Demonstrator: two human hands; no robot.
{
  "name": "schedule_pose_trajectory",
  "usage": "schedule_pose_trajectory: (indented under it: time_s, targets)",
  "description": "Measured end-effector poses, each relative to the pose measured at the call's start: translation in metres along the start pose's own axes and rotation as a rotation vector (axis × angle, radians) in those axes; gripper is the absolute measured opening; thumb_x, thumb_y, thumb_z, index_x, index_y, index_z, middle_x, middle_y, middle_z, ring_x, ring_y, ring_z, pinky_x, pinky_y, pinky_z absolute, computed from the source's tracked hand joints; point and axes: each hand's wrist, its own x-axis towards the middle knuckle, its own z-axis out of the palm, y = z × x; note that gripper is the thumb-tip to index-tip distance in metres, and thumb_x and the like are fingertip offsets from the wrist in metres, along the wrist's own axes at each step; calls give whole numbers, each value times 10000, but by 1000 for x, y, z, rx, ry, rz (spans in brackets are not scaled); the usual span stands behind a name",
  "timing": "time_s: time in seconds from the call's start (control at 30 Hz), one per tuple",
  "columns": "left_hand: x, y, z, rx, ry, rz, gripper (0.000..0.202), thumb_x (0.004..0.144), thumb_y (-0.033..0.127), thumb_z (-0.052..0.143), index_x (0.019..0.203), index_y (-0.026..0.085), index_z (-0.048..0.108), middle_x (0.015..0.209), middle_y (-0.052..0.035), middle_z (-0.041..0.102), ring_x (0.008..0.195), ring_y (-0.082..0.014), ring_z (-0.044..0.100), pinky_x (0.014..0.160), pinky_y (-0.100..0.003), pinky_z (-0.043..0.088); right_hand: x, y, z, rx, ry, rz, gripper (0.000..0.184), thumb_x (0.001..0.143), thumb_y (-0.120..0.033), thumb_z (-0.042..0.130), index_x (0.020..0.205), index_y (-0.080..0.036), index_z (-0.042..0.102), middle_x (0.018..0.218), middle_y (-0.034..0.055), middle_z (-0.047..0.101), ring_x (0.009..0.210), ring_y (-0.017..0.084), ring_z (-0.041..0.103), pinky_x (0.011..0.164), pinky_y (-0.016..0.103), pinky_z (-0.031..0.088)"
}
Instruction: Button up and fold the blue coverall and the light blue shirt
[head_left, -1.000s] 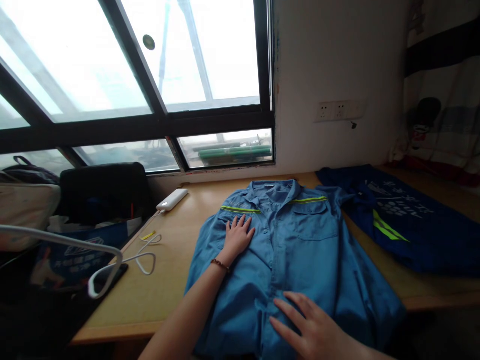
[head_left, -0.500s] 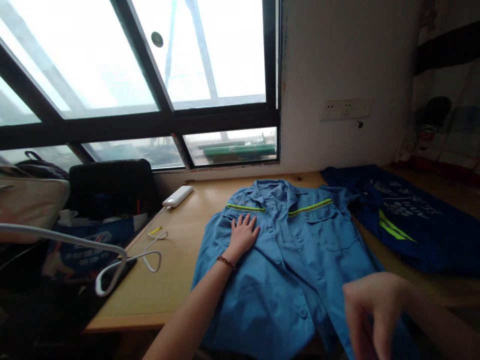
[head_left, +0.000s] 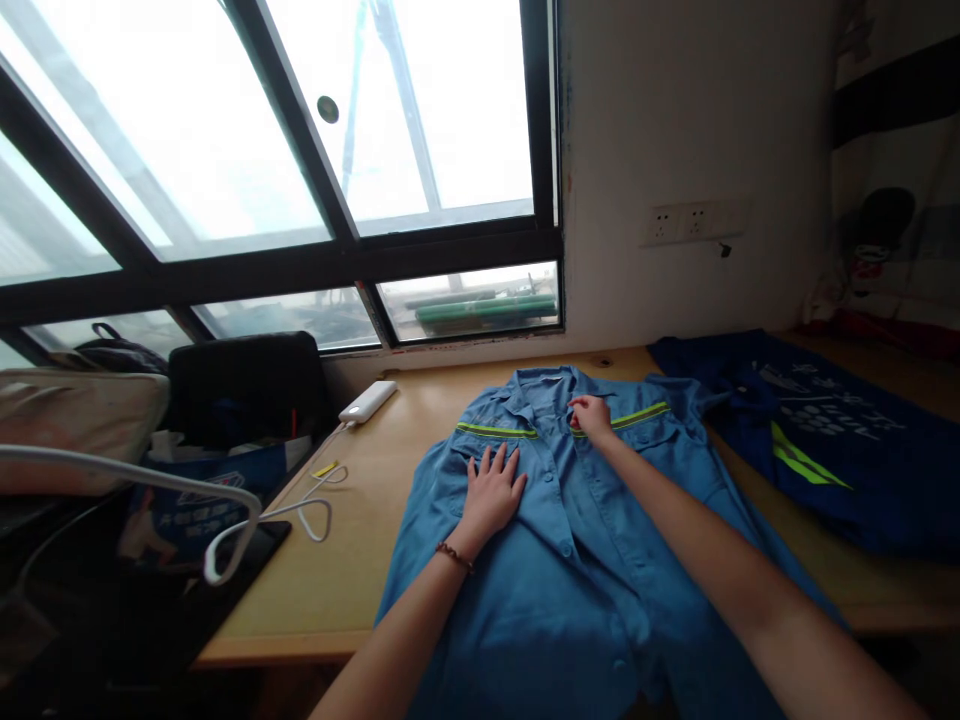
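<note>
A light blue work shirt (head_left: 517,600) with yellow-green reflective strips lies face up, collar away from me, its front parted down the middle. My left hand (head_left: 491,490) rests flat on the chest beside the buttons, just below the strip, fingers spread. At the other front edge, just below the collar, my right hand (head_left: 591,416) is closed in a pinch on the shirt's fabric. The fingertips are small in view, and the exact fold between them is hard to see.
A dark blue garment (head_left: 810,430) with white print lies to the right on the wooden table (head_left: 300,590). A white power bank (head_left: 369,401) and its white cable (head_left: 244,497) are on the left. Beyond the left edge stand a black chair (head_left: 247,385) and bags.
My right hand has moved from the near right side up to the shirt's front edge below the collar. The left hand stays flat on the chest. The view has shifted slightly.
</note>
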Motion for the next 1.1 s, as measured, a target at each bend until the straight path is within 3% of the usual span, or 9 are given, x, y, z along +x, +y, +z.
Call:
schedule_pose_trajectory:
  time_s: [0.1,0.2,0.37,0.47,0.6,0.73,0.83,0.97,1.1]
  targets:
    - [-7,0,-1,10,15,12,481,853,460,277,1296,295,368,1383,-30,327,1278,-290,202,1019,-499,116,19,-1,3,50,25,20,251,777,-168,405,899,-104,615,647,32,633,562,111,589,533,191,431]
    - [-3,-2,-5,42,40,31,456,847,443,306,1262,286,409,1324,-66,401,1222,-302,296,1010,-533,93,14,12,-3,-5,61,21,193,765,-204,448,773,-124,624,661,49,632,624,133,588,573,206,416]
    - [47,10,-10,145,14,-9,269,806,241,399,988,161,580,1028,-137,559,964,-294,509,970,-586,98,-26,27,-11,-198,31,-31,251,733,-380,543,726,-140,615,728,84,614,737,187,571,652,255,389]
    - [86,32,-4,38,9,-5,253,785,113,369,951,111,560,976,-149,565,916,-256,538,921,-476,292,-51,21,-6,-466,9,-171,366,727,-449,539,932,-151,594,909,107,579,854,216,539,707,286,386]
    - [111,55,13,-158,51,76,277,789,57,346,969,139,540,999,-110,572,934,-187,540,829,-309,401,-65,13,2,-630,8,-213,315,786,-329,465,1030,-167,579,997,118,533,909,216,509,743,296,378]
    - [115,45,28,-439,64,51,258,784,143,466,1023,181,556,1079,-72,579,1013,-174,521,884,-301,393,-49,16,3,-508,-12,-156,295,795,-277,445,1020,-192,617,967,109,576,855,212,548,711,291,387]
    - [119,32,33,-602,32,14,441,718,160,567,1154,195,507,1149,-57,569,1064,-195,510,914,-321,388,-20,18,5,-321,1,-111,273,802,-245,426,900,-172,670,863,88,636,779,195,580,670,259,398]
    - [124,25,38,-724,-3,34,608,701,131,570,1272,224,386,1175,-23,567,1100,-189,497,915,-311,393,11,16,13,-218,13,-127,366,856,-281,336,976,-128,646,836,61,661,717,160,586,619,218,412]
    - [126,24,44,-773,16,19,687,689,115,581,1313,216,310,1174,-33,569,1106,-185,495,919,-312,388,6,14,24,-227,-8,-189,334,851,-259,366,949,-126,656,847,74,650,744,161,575,674,230,408]
